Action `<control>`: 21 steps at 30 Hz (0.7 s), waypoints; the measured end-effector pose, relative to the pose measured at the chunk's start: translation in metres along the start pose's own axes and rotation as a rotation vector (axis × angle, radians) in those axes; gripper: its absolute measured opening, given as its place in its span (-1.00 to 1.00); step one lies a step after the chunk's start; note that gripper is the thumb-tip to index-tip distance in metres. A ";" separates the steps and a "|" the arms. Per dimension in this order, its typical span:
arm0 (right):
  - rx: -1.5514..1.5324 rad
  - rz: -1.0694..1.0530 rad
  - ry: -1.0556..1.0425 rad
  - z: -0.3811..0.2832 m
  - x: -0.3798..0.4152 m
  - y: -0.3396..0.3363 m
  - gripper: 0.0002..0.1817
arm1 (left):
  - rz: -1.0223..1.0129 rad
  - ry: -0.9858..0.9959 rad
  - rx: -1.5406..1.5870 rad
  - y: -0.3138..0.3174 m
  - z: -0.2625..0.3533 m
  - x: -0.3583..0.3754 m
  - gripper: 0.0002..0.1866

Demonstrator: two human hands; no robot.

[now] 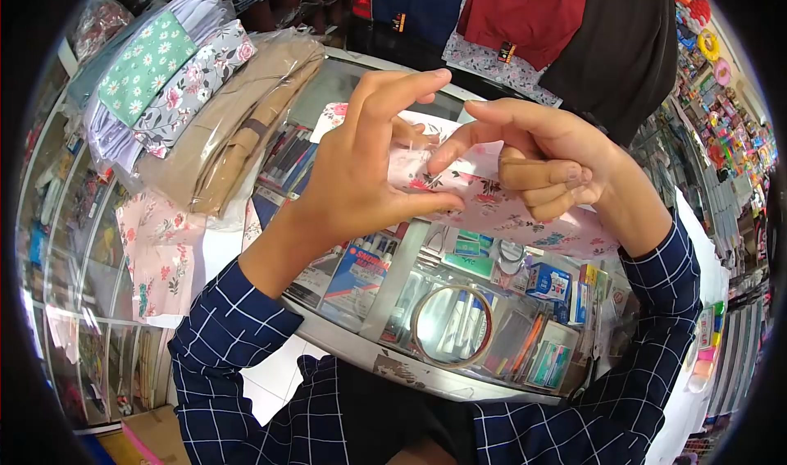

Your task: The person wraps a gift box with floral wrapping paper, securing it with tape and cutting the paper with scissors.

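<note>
Pink floral paper [525, 229], folded into a long band, stretches between my hands above the glass counter. My left hand [357, 157] curves round its left end, thumb along the lower edge and some fingers behind. The left index finger is raised, its tip clear of the paper. On the paper's upper face rests the index finger of my right hand [557, 157]. Its thumb points left above, while the other fingers curl in close over the paper. A white floral piece [332, 116] shows behind my left hand.
Under the glass counter [373, 334] lie pens and small boxes. A round tape ring [451, 325] sits near its front edge. Plastic-bagged brown clothes [225, 129] and folded floral cloths [147, 67] are piled at left. Dark and red garments [525, 14] hang opposite.
</note>
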State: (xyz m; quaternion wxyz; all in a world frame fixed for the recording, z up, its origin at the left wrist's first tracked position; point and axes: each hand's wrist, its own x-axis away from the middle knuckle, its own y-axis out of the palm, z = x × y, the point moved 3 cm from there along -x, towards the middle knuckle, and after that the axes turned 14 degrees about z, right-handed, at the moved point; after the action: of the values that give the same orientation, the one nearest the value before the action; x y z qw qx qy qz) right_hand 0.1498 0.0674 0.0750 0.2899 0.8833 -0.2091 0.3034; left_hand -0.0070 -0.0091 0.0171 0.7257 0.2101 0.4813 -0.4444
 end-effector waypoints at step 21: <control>0.006 0.091 0.118 -0.007 0.005 -0.008 -0.38 | -0.095 0.088 -0.229 0.002 0.012 -0.005 -0.44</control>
State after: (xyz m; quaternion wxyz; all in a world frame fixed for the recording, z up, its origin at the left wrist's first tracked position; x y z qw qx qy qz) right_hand 0.1553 0.0769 0.0799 0.2848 0.8544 -0.2307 0.3683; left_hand 0.0006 -0.0149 0.0267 0.7011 0.1219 0.5699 -0.4108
